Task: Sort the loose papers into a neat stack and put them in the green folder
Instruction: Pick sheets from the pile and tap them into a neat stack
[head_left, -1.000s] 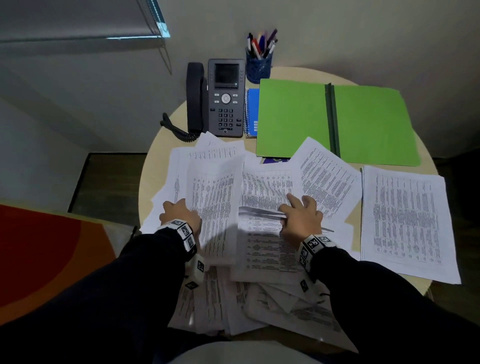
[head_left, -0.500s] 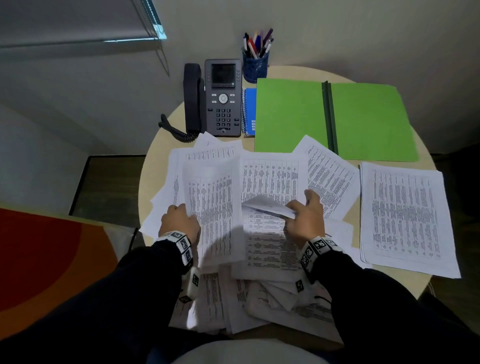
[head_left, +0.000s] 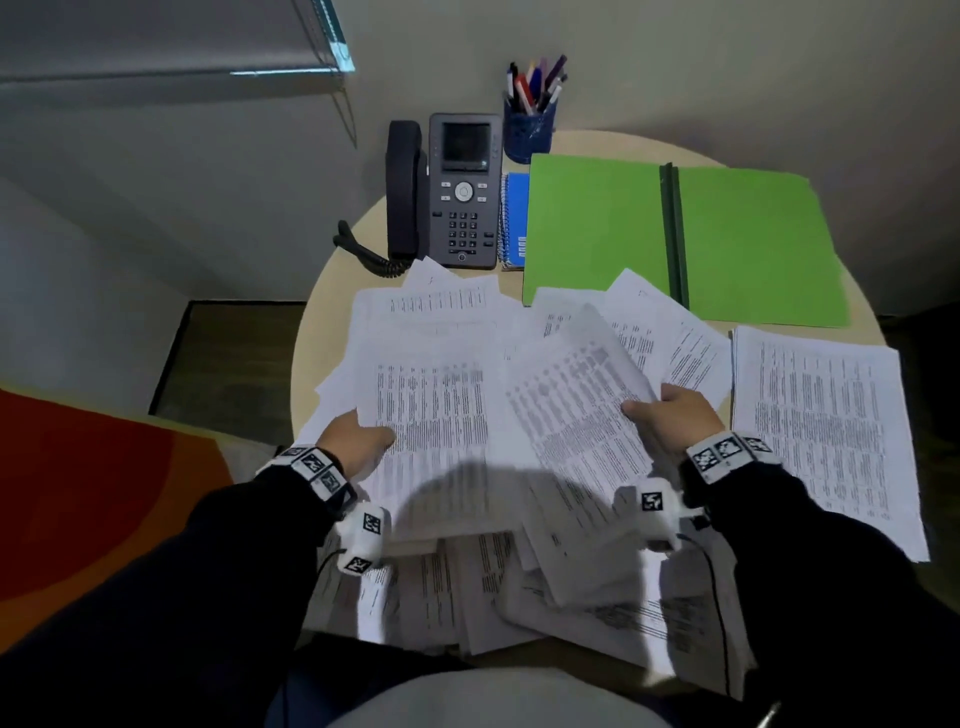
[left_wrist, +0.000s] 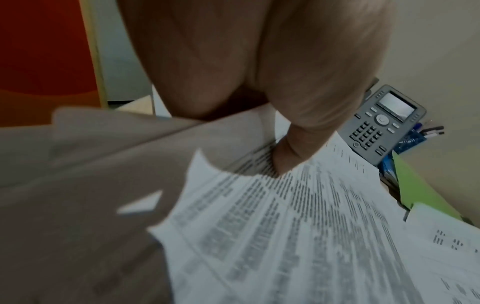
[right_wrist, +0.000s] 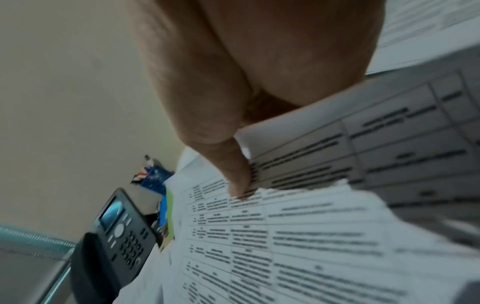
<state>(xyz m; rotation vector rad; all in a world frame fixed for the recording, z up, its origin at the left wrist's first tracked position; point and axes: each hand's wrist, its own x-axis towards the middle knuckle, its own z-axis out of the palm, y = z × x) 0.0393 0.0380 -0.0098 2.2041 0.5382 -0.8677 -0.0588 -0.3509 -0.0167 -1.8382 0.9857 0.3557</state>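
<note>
The left hand pinches one printed sheet by its left edge, and the right hand pinches another sheet by its right edge, both above the loose papers scattered on the worktop. The green folder lies open at the back, beside a neat stack on the right.

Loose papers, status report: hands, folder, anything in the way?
Left hand and right hand each grip printed white paper sheets. Open green card folder empty, far side. Neat white stack right. Nothing blocks the folder.
</note>
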